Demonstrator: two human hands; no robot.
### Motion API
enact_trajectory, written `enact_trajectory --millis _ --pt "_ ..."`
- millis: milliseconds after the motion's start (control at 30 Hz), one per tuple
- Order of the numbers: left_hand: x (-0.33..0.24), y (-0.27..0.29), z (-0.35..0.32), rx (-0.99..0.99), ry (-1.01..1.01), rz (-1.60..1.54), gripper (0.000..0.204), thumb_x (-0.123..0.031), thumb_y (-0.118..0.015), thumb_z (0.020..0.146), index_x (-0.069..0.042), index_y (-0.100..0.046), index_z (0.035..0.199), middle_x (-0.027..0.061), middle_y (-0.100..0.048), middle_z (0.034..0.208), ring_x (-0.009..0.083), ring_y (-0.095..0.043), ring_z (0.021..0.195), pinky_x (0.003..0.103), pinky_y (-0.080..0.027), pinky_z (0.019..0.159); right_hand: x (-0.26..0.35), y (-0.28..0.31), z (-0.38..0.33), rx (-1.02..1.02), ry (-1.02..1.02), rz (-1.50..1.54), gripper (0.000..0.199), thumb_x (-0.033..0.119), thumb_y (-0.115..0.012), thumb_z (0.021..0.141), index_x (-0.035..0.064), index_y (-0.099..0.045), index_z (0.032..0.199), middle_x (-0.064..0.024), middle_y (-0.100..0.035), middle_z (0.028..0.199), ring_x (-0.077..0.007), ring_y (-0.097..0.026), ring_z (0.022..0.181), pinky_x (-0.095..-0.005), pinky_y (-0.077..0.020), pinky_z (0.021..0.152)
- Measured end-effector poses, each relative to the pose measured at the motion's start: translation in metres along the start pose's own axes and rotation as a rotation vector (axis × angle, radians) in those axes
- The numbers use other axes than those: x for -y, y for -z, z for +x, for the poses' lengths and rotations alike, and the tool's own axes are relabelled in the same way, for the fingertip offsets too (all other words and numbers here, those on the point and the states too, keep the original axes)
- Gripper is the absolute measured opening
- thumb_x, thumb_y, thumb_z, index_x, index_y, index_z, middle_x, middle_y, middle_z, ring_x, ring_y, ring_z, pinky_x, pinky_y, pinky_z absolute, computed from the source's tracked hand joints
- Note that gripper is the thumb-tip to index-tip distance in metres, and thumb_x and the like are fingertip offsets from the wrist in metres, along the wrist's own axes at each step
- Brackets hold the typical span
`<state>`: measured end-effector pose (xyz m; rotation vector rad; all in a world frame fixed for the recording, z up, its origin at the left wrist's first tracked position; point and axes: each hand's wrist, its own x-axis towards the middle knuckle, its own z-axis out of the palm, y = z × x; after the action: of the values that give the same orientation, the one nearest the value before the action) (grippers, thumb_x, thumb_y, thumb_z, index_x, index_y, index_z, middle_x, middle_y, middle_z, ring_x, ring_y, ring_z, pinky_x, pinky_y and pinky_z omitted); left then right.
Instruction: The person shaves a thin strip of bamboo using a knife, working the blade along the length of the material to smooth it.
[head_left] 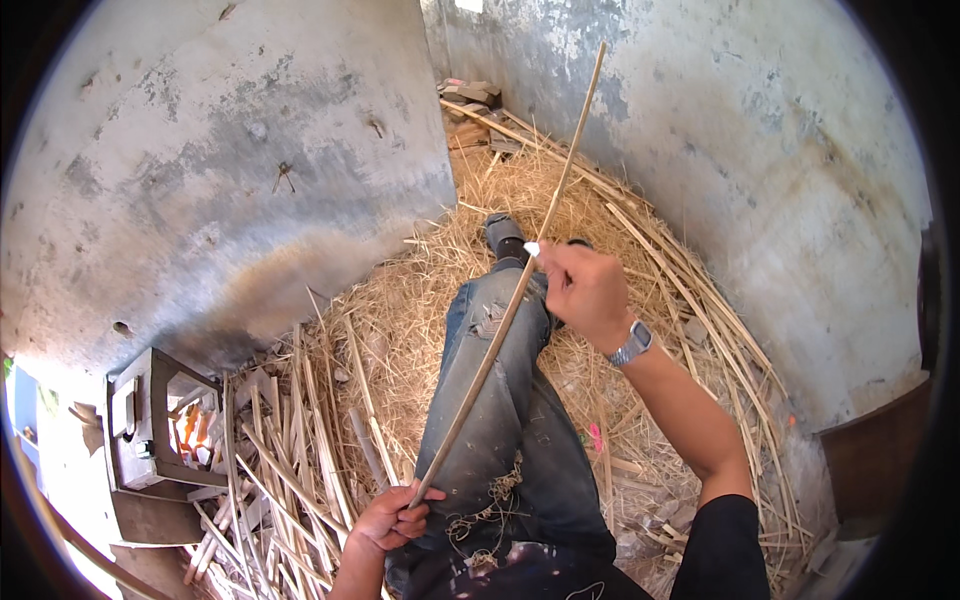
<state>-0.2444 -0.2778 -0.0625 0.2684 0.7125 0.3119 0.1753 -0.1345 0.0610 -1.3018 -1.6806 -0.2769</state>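
Currently, the left hand grips the lower end of a long thin cane strip, its fingers curled tight around it. The right hand holds a small pale blade pinched against the strip near its middle. The strip runs diagonally up over the jeans-clad leg, its upper end reaching toward the wall. Straw shavings cover the floor. Split cane pieces lie beside a metal stool, lower left.
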Motion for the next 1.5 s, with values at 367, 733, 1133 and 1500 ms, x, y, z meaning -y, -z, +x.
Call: enact_trajectory --millis 367,733,1133,1500 --pt "0.011 -0.020 0.003 -0.317 -0.294 0.276 0.044 -0.035 -0.062 0.110 0.007 -0.071 0.122 -0.0046 -0.041 0.061 0.0074 -0.032 0.051 0.026 -0.027 0.050 0.024 0.008 -0.011 0.189 0.111 -0.039 0.027 0.009 -0.067 0.090 0.0138 -0.079 0.114 -0.0100 -0.067 0.071 -0.0294 -0.068 0.059 -0.0416 -0.0531 0.051" --pt "0.020 -0.021 0.006 -0.402 -0.397 0.364 0.040 -0.030 -0.066 0.109 0.009 -0.074 0.117 -0.0020 -0.048 0.059 0.0069 -0.037 0.049 0.025 -0.028 0.048 0.020 0.013 -0.017 0.298 0.206 -0.053 0.029 0.009 -0.068 0.088 0.0146 -0.080 0.114 -0.0092 -0.068 0.072 -0.0294 -0.066 0.056 -0.0400 -0.0519 0.050" --pt "0.019 -0.029 0.011 -0.391 -0.339 0.299 0.041 -0.030 -0.063 0.110 0.010 -0.072 0.117 -0.0023 -0.046 0.060 0.0064 -0.035 0.050 0.025 -0.027 0.047 0.076 0.010 -0.095 0.419 0.320 0.095 0.047 0.001 -0.071 0.074 0.0100 -0.078 0.120 -0.0033 -0.068 0.077 -0.0212 -0.064 0.056 -0.0350 -0.0522 0.050" --pt "0.007 -0.078 0.034 -0.389 -0.360 0.285 0.042 -0.033 -0.061 0.111 0.007 -0.072 0.118 -0.0054 -0.043 0.062 0.0050 -0.032 0.051 0.023 -0.025 0.048 0.080 0.015 -0.090 0.367 0.193 0.067 0.043 -0.001 -0.070 0.078 0.0085 -0.078 0.119 -0.0077 -0.065 0.072 -0.0241 -0.064 0.056 -0.0358 -0.0520 0.050"
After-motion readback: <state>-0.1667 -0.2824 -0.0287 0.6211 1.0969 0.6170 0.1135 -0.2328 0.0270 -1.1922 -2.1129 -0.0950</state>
